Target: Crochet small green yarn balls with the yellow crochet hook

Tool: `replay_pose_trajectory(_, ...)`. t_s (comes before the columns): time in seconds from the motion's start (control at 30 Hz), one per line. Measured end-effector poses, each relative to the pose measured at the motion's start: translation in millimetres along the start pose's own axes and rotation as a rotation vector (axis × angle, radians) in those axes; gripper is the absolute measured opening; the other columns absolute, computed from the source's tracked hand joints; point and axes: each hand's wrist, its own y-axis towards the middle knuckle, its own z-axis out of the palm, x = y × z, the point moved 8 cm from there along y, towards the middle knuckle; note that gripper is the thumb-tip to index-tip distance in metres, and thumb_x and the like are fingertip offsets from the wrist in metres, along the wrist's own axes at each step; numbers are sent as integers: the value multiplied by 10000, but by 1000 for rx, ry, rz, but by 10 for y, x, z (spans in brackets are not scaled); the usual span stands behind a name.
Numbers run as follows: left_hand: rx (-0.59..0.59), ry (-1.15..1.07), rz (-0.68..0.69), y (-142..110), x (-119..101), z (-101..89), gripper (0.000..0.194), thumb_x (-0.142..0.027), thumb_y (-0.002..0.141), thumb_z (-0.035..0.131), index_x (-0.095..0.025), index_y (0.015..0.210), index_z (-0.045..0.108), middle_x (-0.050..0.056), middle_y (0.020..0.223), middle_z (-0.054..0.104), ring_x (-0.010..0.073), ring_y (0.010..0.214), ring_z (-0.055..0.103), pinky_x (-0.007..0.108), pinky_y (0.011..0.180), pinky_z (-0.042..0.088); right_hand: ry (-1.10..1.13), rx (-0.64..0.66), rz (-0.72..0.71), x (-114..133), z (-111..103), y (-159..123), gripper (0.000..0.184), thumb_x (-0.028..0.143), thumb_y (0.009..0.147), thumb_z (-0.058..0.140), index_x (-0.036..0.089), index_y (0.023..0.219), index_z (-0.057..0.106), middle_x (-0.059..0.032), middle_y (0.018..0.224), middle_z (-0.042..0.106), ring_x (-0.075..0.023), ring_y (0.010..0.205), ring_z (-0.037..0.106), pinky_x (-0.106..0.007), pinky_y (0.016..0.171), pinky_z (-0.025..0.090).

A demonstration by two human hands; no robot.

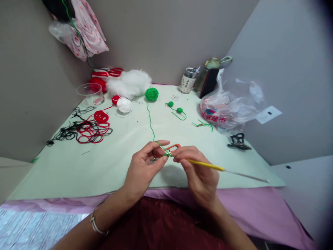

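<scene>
My left hand (144, 166) pinches a small piece of green crochet work (165, 155), much of it hidden by the fingers. My right hand (199, 170) is closed round a crochet hook (208, 164) with a yellow grip, its thin metal tail pointing right. The hook's working end meets the green work between my hands. An orange loop-shaped piece (176, 146) shows just behind the fingertips. From the left hand, green yarn (151, 121) runs back across the table to a green yarn ball (151, 94).
Tangled red and black cords (91, 130) lie left, near a clear cup (91, 94). White stuffing (130, 83) and a white yarn ball (124, 105) sit behind. Two small green balls (179, 110) lie right of centre. A plastic bag (226, 107) and black hair clip (238, 141) occupy the right.
</scene>
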Motion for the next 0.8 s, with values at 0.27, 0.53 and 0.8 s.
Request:
replay_pose_trajectory(0.27,-80,136,80,-18,-125,-24,268,-144,802,785,-230,1053,825,-15,801,703,129,749,653,252,778,561,-331,3,-214,114,99,-168,360,42,953,635,295,1201,702,-78,1074,787,-204,964,763,-320,764,630)
replay_pose_trajectory(0.53,-85,60,22,-48,-109,-12,357,-117,738,833,-214,1082,821,-22,791,664,100,660,577,224,681,519,-338,-15,-210,21,127,-217,384,86,985,622,318,1276,714,-82,1079,780,-220,970,769,-360,778,660)
replay_pose_trajectory(0.8,154,-475,-417,-75,183,194,501,-281,788,901,-142,1251,767,-99,611,464,4,457,161,159,411,185,-121,-145,-7,-53,-38,-142,273,129,1000,630,303,1149,779,-48,967,757,-213,879,727,-386,787,626)
